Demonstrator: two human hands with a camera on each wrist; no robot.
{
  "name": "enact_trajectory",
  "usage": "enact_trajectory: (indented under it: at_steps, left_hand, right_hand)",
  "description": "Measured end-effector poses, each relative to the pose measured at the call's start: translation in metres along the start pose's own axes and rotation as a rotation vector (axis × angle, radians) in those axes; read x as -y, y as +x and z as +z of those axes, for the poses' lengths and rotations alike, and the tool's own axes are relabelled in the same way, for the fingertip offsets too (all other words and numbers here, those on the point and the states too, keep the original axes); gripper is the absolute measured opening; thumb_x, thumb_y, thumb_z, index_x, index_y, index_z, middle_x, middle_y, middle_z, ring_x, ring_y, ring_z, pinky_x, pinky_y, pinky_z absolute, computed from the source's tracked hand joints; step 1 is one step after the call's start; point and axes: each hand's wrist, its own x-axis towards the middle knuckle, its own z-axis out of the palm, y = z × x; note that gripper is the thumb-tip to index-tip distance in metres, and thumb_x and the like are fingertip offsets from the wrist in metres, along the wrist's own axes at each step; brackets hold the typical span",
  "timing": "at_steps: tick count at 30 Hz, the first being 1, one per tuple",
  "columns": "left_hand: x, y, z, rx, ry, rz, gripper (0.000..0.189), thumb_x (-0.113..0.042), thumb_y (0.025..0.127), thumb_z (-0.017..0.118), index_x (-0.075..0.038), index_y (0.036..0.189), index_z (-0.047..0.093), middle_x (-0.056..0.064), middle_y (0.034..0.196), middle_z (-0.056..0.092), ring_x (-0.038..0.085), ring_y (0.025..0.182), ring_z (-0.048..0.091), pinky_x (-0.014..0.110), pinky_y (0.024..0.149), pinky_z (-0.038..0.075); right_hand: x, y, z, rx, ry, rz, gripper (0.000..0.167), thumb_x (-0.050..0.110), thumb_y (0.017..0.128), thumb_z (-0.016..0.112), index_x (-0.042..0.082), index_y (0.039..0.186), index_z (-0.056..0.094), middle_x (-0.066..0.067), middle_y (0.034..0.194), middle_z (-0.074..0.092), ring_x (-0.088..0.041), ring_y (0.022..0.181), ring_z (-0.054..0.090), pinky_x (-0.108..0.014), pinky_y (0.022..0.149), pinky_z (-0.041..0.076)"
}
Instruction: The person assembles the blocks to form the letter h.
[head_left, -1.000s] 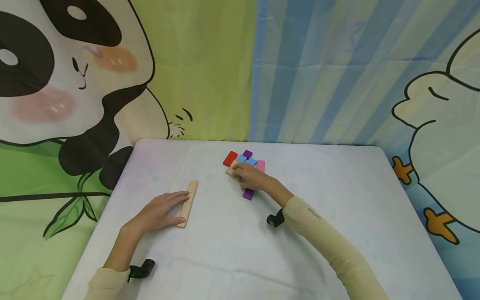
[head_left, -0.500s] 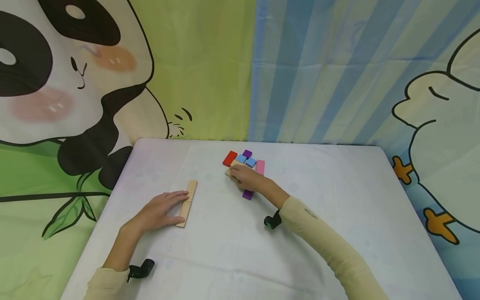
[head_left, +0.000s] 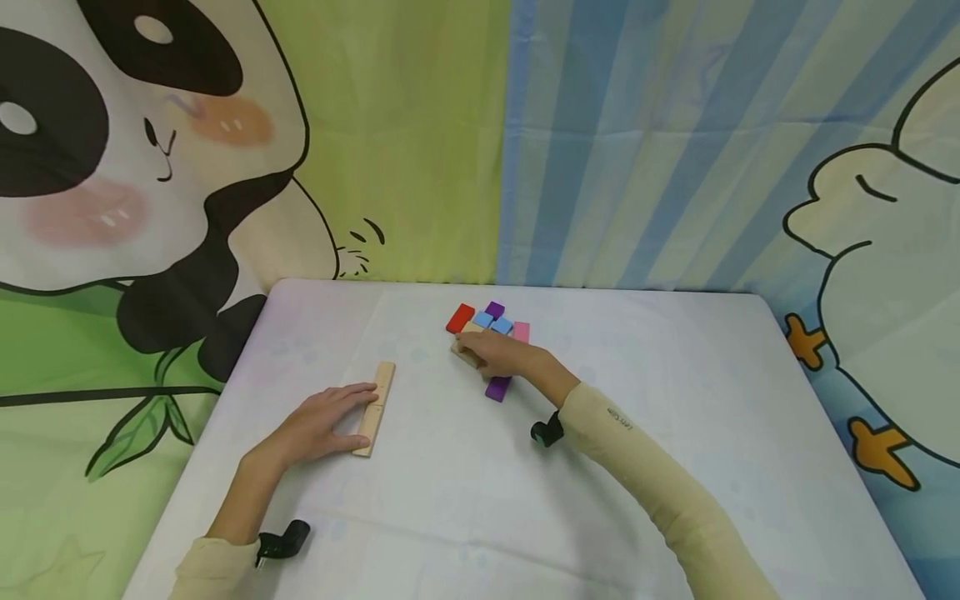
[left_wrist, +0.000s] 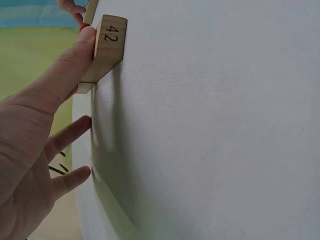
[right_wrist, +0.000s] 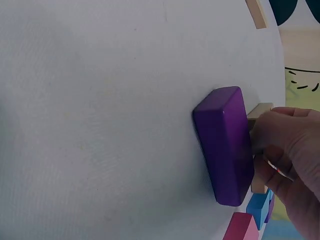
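Observation:
My left hand [head_left: 318, 425] rests against two plain wooden blocks laid end to end, the near block [head_left: 369, 433] and the far block [head_left: 385, 377]. Its fingers are extended, thumb and forefinger touching their left side. In the left wrist view the thumb lies by the near block's end, marked 42. My right hand [head_left: 501, 353] pinches a plain wooden block [right_wrist: 260, 110] at the cluster's left side, partly hidden by the fingers. A purple block [right_wrist: 225, 145] lies close beside that hand. Another wooden block [head_left: 472, 327] shows just beyond the fingers.
Around the right hand lie a red block [head_left: 461, 318], two blue blocks [head_left: 502, 325], a pink block [head_left: 521, 332] and a far purple block [head_left: 494, 309]. They stand on a white-covered table [head_left: 450, 500], with a printed cloth backdrop [head_left: 420, 150] behind its far edge.
My right hand has shifted slightly left over the cluster, its fingers now at the wooden block's left end. The left hand and its two blocks stay put.

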Motion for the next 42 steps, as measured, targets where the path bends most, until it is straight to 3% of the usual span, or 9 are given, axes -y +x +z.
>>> enact_trajectory:
  at_steps: [7,13,24,34,42]
  left_hand:
    - [-0.001,0.002,-0.002,0.022,0.013,-0.011,0.074,-0.049,0.079,0.075,-0.019,0.142,0.05,-0.002,0.151,0.045,0.026,0.137,0.045,0.055,0.11,0.035]
    - [-0.002,0.004,-0.004,0.033,0.035,-0.018,0.076,-0.049,0.077,0.077,-0.017,0.141,0.05,0.0,0.147,0.048,0.027,0.133,0.048,0.056,0.111,0.034]
    - [0.001,0.004,-0.007,0.048,0.041,-0.017,0.079,-0.053,0.077,0.075,-0.018,0.142,0.049,0.001,0.146,0.048,0.029,0.133,0.048,0.057,0.109,0.036]
    - [-0.003,0.012,-0.008,0.016,0.057,0.006,0.07,-0.044,0.074,0.08,-0.012,0.132,0.059,-0.002,0.138,0.055,0.023,0.125,0.053,0.051,0.107,0.038]
    - [-0.007,0.023,-0.004,-0.06,0.073,-0.002,0.055,-0.04,0.074,0.081,-0.009,0.117,0.068,-0.002,0.124,0.062,0.02,0.114,0.058,0.045,0.099,0.045]
  right_hand:
    - [-0.004,0.001,0.001,-0.046,0.083,-0.016,0.041,0.004,0.091,0.063,0.01,0.129,0.048,-0.007,0.127,0.055,-0.019,0.108,0.05,-0.034,0.098,0.048]
    - [-0.007,0.008,0.007,-0.098,0.09,-0.008,0.046,0.022,0.089,0.071,0.009,0.129,0.052,-0.007,0.131,0.053,-0.018,0.107,0.05,-0.031,0.096,0.049]
    - [-0.003,0.009,0.009,-0.082,0.138,-0.023,0.042,0.011,0.091,0.066,0.004,0.129,0.051,-0.01,0.128,0.05,-0.016,0.102,0.05,-0.022,0.082,0.048]
    - [0.008,0.016,0.016,-0.201,0.076,-0.03,0.042,0.021,0.089,0.067,0.006,0.127,0.057,-0.009,0.129,0.055,-0.017,0.109,0.051,-0.03,0.096,0.05]
    - [0.036,0.045,0.009,-0.224,0.025,-0.031,0.045,0.026,0.089,0.068,0.006,0.128,0.057,-0.01,0.13,0.057,-0.017,0.112,0.056,-0.028,0.1,0.05]
